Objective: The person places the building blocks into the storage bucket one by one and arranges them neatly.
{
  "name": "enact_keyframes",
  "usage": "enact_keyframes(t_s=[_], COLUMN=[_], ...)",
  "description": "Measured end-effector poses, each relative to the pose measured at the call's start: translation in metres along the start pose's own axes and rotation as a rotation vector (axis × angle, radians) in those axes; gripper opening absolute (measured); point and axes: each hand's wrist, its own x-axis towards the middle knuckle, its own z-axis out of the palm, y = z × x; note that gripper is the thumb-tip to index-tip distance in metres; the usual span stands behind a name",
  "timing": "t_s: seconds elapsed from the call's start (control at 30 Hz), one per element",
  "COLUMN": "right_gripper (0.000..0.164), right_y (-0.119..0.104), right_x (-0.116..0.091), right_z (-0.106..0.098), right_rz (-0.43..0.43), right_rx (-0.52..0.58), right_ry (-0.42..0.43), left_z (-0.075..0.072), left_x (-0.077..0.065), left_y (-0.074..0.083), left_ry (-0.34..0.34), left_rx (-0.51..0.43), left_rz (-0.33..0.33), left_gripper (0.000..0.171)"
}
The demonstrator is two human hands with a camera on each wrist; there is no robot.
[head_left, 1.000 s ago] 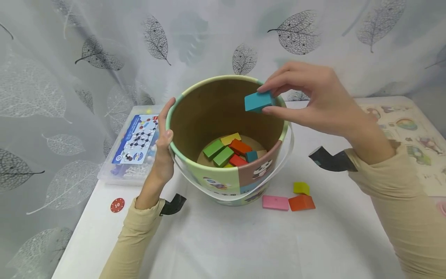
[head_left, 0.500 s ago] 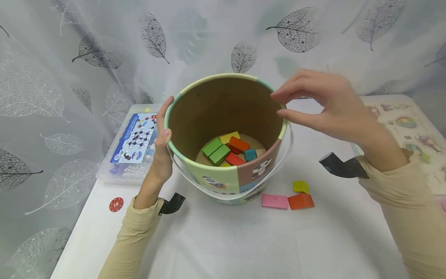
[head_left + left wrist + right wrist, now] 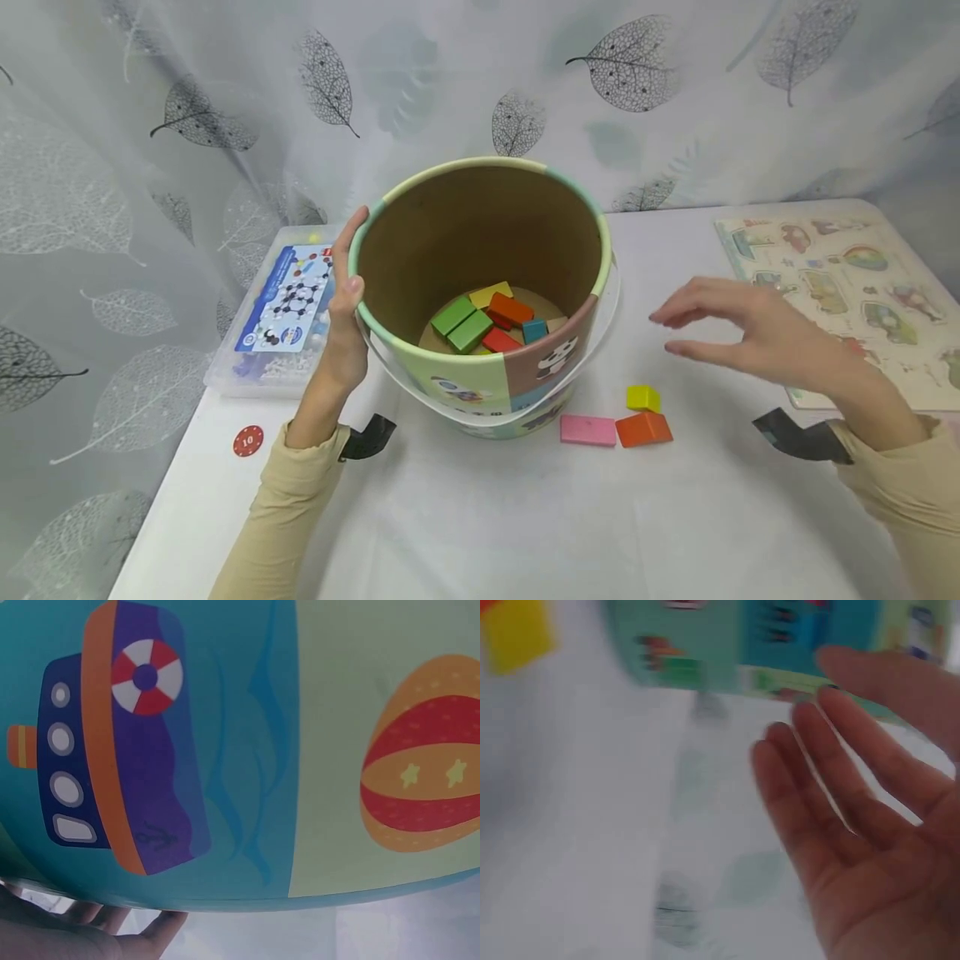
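A patterned bucket (image 3: 480, 383) stands on the white table with its white handle lowered. My left hand (image 3: 347, 333) holds its left side, fingers wrapped around the outer wall and thumb by the rim; the fingertips (image 3: 174, 922) go partly out of sight behind the wall. Inside lie several blocks, among them a green block (image 3: 470, 332), an orange block (image 3: 511, 309) and a small blue block (image 3: 534, 331). Right of the bucket my right hand (image 3: 772, 333) hovers with nothing in it, fingers loosely extended. Below it to the left are a yellow block (image 3: 642, 398), an orange-red block (image 3: 645, 430) and a pink block (image 3: 588, 431).
A clear plastic case (image 3: 281, 304) with a molecule picture lies behind the left hand. Near it is a red chip (image 3: 248, 441) marked 10. A picture board (image 3: 847, 308) lies at the right. A leaf-patterned curtain (image 3: 435, 83) hangs behind the table.
A second ago my right hand pinched a blue block over the bucket. It has let go, and the hand has moved right and down. That block is out of sight. My left hand stays put.
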Motion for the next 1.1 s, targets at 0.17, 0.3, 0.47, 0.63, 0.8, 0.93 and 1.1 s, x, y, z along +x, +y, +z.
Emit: enact_keyframes(t_s=[0.17, 0.3, 0.47, 0.63, 0.8, 0.93, 1.1], right_gripper=[0.036, 0.028, 0.027, 0.029, 0.030, 0.035, 0.042], right_y=[0.018, 0.023, 0.024, 0.031, 0.044, 0.040, 0.015], right_x=[-0.017, -0.018, -0.017, -0.015, -0.015, -0.005, 0.021], right_z=[0.031, 0.050, 0.061, 0.056, 0.040, 0.016, -0.023], right_rz=[0.058, 0.054, 0.082, 0.191, 0.179, 0.166, 0.146], right_rx=[0.048, 0.064, 0.013, -0.057, -0.101, -0.148, -0.223], right_ry=[-0.193, -0.275, -0.317, -0.260, -0.197, -0.113, 0.049], left_z=[0.002, 0.000, 0.000, 0.000, 0.000, -0.001, -0.001], left_x=[0.001, 0.000, 0.000, 0.000, 0.000, -0.001, -0.001], left_y=[0.001, 0.001, 0.000, -0.001, -0.002, -0.002, -0.002], left_ry=[0.001, 0.005, 0.015, 0.025, 0.022, 0.023, 0.019], left_rx=[-0.008, -0.015, -0.010, 0.003, 0.002, 0.010, 0.009], left_rz=[0.004, 0.003, -0.016, -0.037, -0.035, -0.033, -0.035], left_gripper=[0.083, 0.084, 0.082, 0.082, 0.084, 0.084, 0.082])
